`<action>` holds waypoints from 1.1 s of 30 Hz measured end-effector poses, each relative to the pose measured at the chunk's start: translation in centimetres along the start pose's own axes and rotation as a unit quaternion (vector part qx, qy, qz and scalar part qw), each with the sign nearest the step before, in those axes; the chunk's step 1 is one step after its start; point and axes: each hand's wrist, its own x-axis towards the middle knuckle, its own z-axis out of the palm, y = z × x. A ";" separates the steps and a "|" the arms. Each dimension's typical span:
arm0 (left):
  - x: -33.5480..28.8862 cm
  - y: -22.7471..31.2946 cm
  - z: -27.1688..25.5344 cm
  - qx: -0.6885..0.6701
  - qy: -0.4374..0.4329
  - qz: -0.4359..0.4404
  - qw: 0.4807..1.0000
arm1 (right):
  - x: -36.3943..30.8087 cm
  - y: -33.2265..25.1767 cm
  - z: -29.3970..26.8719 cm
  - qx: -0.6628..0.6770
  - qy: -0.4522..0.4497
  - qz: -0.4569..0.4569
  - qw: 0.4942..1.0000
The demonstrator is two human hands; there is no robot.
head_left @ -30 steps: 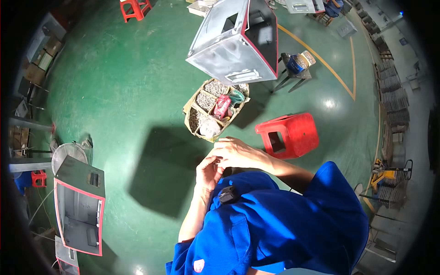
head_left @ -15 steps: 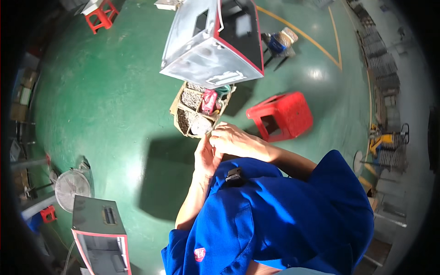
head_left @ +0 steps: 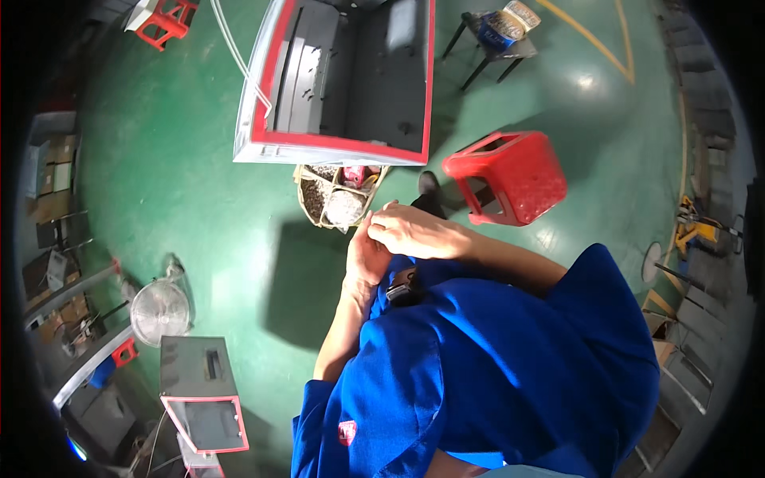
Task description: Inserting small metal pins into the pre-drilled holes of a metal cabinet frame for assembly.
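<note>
My left hand [head_left: 366, 253] and my right hand [head_left: 410, 229] meet in front of my body, fingers curled and touching each other. Whatever may be pinched between the fingertips is too small or hidden. Just beyond them stands a divided box [head_left: 304, 202] with small pieces of hardware in its compartments. A whitish clear plastic bag [head_left: 344, 207] lies in its near compartment, a red item [head_left: 354, 175] farther back. Above the box in the picture is a large grey metal cabinet [head_left: 259, 151], its red-edged open side toward me, overlapping the box's far part.
A red plastic stool [head_left: 522, 179] is at the right. Behind it stands a small dark stool [head_left: 510, 52] with a blue container [head_left: 498, 33]. At lower left are a round fan [head_left: 159, 312] and another red-edged cabinet [head_left: 195, 366]. My dark shoe [head_left: 429, 185] shows beside the box.
The large cabinet has turned, so its open interior now faces me instead of its pale outer panel. The view has shifted, and a shoe now shows. My hands stay together.
</note>
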 end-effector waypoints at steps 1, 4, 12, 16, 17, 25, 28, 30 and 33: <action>0.7 -0.3 0.0 -0.008 -0.017 0.003 1.000 | -0.4 0.8 -0.9 -0.006 0.002 -0.010 1.000; 3.1 -2.2 -0.6 -0.052 -0.040 0.053 0.996 | -1.1 2.9 -3.0 0.041 0.006 -0.026 0.999; 5.8 -5.6 1.6 -0.021 0.108 0.070 0.991 | -3.1 7.1 -3.7 0.154 -0.020 -0.048 0.987; 6.2 -6.2 0.7 -0.001 0.143 0.107 0.984 | -3.2 8.3 -5.5 0.159 -0.067 -0.050 0.984; 6.0 -6.5 0.9 -0.009 0.172 0.122 0.977 | -3.1 8.4 -5.7 0.158 -0.087 -0.045 0.983; 7.1 -6.6 4.9 0.053 0.185 0.142 0.971 | -3.0 10.4 -6.2 0.108 -0.035 -0.088 0.990; 7.4 -6.6 4.0 0.089 0.146 0.122 0.978 | -2.9 10.9 -6.7 0.125 -0.019 -0.090 0.988; 7.8 -6.9 4.6 0.118 0.157 0.123 0.973 | -2.9 11.0 -7.1 0.131 0.009 -0.101 0.986; 7.4 -6.3 4.7 0.119 0.154 0.095 0.976 | -2.7 11.0 -7.4 0.099 0.005 -0.107 0.989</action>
